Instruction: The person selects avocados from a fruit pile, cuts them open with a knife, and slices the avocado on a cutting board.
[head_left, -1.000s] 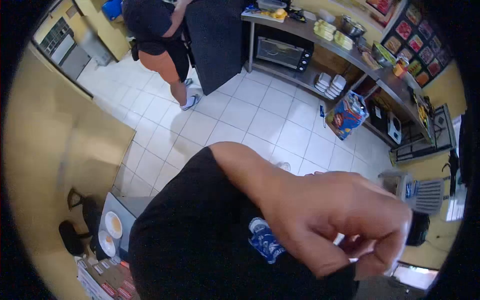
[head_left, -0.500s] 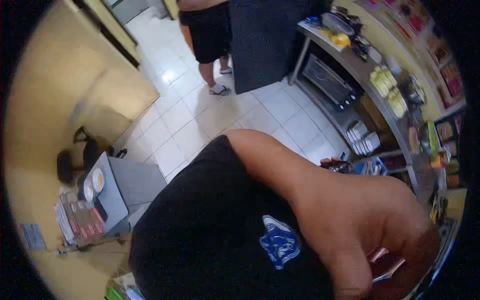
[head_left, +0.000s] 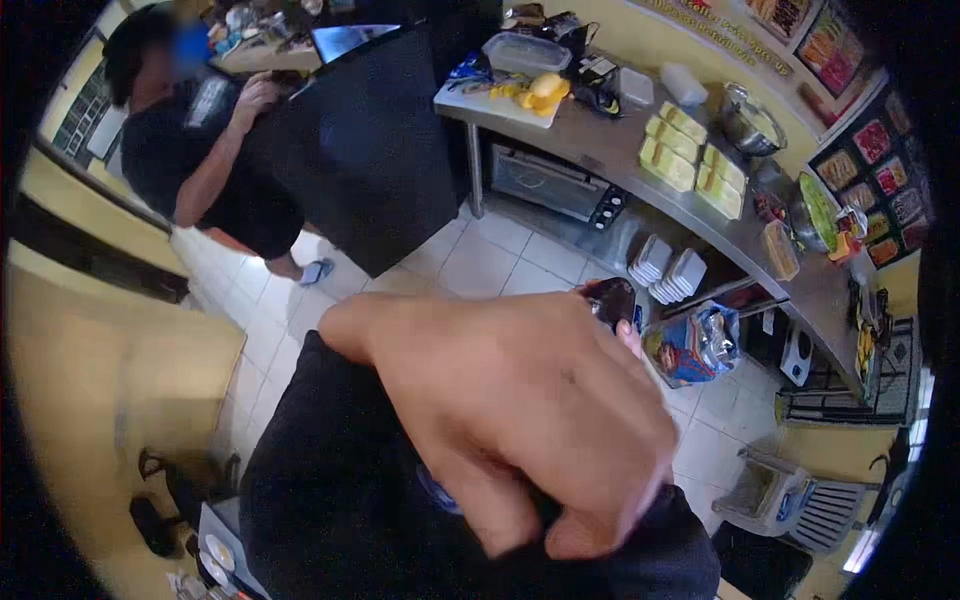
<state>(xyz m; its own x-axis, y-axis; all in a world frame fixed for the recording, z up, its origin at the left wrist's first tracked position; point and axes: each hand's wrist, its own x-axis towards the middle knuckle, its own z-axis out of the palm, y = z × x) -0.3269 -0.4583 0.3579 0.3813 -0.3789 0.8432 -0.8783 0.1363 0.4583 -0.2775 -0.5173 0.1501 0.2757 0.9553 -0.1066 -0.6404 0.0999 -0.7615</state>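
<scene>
Large and close to the camera, my left hand [head_left: 545, 410] reaches across my black shirt [head_left: 330, 500] with its fingers curled down. Whatever it may hold is hidden beneath it. Beyond its knuckles, only a few fingertips of my right hand [head_left: 630, 340] show, wrapped round a dark, glossy object [head_left: 612, 302]. Most of my right hand and its arm is hidden behind the left one.
A person in black [head_left: 200, 150] stands at a dark panel [head_left: 370, 150] at the upper left. A steel counter [head_left: 600, 150] holds yellow trays [head_left: 675, 145] and bowls [head_left: 752, 125]. Below are an oven [head_left: 550, 185] and a blue bag [head_left: 695, 345]. A grey chair [head_left: 790, 500] stands right.
The view has swung about. My left hand has shifted left in view, and its knuckles now face the camera. More of the dark object shows. The other person now appears further left, head and arms visible.
</scene>
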